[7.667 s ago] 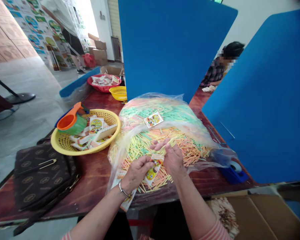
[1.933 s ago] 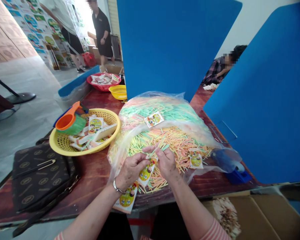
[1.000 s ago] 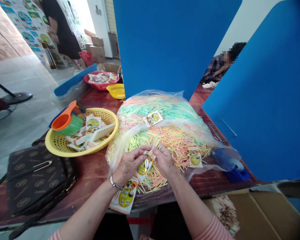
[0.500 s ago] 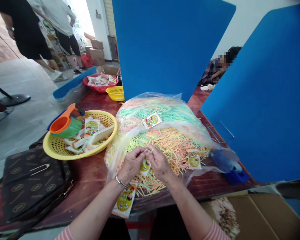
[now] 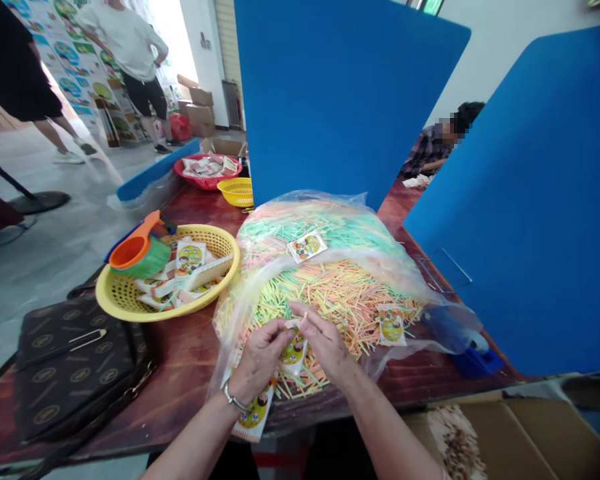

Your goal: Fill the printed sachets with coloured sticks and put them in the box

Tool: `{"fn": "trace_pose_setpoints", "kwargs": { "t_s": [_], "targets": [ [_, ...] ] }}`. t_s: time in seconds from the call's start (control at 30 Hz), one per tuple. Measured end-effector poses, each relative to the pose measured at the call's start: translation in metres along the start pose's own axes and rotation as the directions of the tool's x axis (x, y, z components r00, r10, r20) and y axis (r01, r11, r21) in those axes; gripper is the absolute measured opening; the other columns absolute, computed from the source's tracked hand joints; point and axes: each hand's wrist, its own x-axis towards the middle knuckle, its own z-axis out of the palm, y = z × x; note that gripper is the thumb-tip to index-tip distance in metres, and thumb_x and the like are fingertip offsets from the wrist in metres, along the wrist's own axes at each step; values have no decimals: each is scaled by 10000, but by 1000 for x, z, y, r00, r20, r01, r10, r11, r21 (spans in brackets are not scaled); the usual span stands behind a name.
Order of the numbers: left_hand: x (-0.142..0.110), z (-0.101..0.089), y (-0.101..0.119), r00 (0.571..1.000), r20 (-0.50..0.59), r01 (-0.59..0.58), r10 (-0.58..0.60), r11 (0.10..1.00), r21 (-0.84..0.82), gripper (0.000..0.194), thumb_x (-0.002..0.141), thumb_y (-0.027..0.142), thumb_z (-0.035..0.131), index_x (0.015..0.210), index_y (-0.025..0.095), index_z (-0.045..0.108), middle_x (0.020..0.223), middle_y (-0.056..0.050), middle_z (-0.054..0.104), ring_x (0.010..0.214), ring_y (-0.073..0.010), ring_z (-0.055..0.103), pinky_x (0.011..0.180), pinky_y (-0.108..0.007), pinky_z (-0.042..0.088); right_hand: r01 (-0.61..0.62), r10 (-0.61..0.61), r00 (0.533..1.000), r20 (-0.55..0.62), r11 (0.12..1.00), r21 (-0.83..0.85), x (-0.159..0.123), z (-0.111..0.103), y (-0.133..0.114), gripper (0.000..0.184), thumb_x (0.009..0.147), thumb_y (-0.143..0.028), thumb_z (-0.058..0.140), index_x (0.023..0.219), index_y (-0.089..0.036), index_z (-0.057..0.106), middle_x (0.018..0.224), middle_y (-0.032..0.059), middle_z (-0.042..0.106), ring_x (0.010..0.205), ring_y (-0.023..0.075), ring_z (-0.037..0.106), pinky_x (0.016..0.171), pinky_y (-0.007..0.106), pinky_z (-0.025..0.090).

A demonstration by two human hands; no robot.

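My left hand (image 5: 261,353) is closed on the top edge of a small printed packet (image 5: 294,355), which hangs above the heap of pastel sticks (image 5: 350,293). My right hand (image 5: 330,343) is at the packet's other top corner, and a short pale stick (image 5: 305,317) pokes up at its thumb and fingertips. Beneath my left wrist, a larger printed packet (image 5: 254,417) lies at the table's front edge. Two more packets rest on the sticks, one farther back (image 5: 307,246) and one at the right (image 5: 392,325). The heap lies in an opened clear plastic bag (image 5: 285,264).
A yellow basket (image 5: 167,313) at left holds packets and an orange scoop (image 5: 133,248). A dark handbag (image 5: 75,373) lies in front of it. Blue panels (image 5: 330,100) stand behind and at right. A blue tape dispenser (image 5: 477,360) is at the right edge. People stand farther back.
My right hand's fingers have spread a little from the packet's top, and its printed front shows more. The view has shifted slightly, and a person at left has stepped farther left.
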Motion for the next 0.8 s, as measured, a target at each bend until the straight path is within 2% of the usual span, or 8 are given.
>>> {"fn": "trace_pose_setpoints", "kwargs": {
  "t_s": [0.07, 0.13, 0.2, 0.3, 0.43, 0.6, 0.7, 0.8],
  "targets": [
    [2, -2, 2, 1000, -17, 4, -4, 1000, -19, 191, 769, 346, 552, 719, 162, 561, 635, 46, 513, 606, -89, 455, 586, -204, 369, 29, -35, 997, -68, 996, -87, 16, -15, 2, 371, 898, -345, 360, 1237, -243, 471, 1203, 52, 550, 1094, 181, 507, 935, 348, 392],
    [5, -4, 5, 999, -40, 8, -10, 998, -56, 215, 774, 366, 547, 703, 163, 543, 621, 51, 503, 585, -83, 456, 567, -197, 371, 82, -141, 980, -138, 928, -363, 41, -33, 6, 347, 897, -286, 351, 1211, -216, 480, 1140, 68, 578, 1039, 184, 524, 908, 353, 400],
    [8, -4, 8, 999, -41, 16, -21, 993, -120, 217, 777, 379, 544, 751, 164, 548, 664, 41, 538, 605, -88, 488, 579, -199, 398, 133, -204, 979, 2, 629, -766, 67, -50, 10, 298, 860, -187, 390, 1106, -179, 559, 1104, 87, 591, 1035, 205, 495, 920, 363, 368],
    [10, -4, 11, 999, -11, 35, -39, 969, -246, 228, 752, 350, 588, 882, 169, 545, 756, 16, 606, 670, -105, 557, 633, -223, 447, 219, -78, 975, 208, 200, -955, 95, -60, 15, 254, 810, -89, 414, 941, -166, 617, 985, 101, 620, 952, 217, 498, 849, 339, 382],
    [12, -5, 9, 998, -7, 62, -68, 943, -328, 291, 701, 284, 654, 930, 181, 509, 709, 28, 620, 655, -112, 587, 633, -234, 462, 196, -56, 980, 190, 136, -971, 99, -57, 20, 219, 793, -61, 418, 823, -158, 612, 896, 123, 608, 898, 230, 492, 767, 321, 389],
    [12, -8, 4, 996, -86, 24, -37, 989, -146, 179, 734, 319, 606, 705, 162, 525, 603, 61, 521, 551, -67, 473, 536, -182, 378, 161, -110, 984, 142, 186, -969, 88, -62, 16, 187, 832, -144, 426, 755, -172, 595, 856, 89, 593, 879, 202, 494, 772, 299, 383],
    [12, -6, 3, 992, -126, 11, -9, 1000, 16, 200, 786, 348, 527, 691, 172, 529, 590, 64, 476, 537, -72, 429, 514, -185, 350, 72, -222, 973, -60, 541, -838, 80, -63, 8, 157, 831, -238, 468, 713, -184, 555, 734, 25, 567, 739, 153, 507, 690, 271, 398],
    [12, -2, 2, 989, -131, -45, 69, 982, 183, 189, 795, 352, 510, 730, 181, 556, 616, 52, 498, 573, -91, 454, 549, -200, 361, 2, -112, 945, -306, 942, -336, 67, -55, -6, 176, 820, -330, 482, 725, -186, 517, 595, -33, 521, 508, 102, 446, 489, 235, 358]
  ]
}}
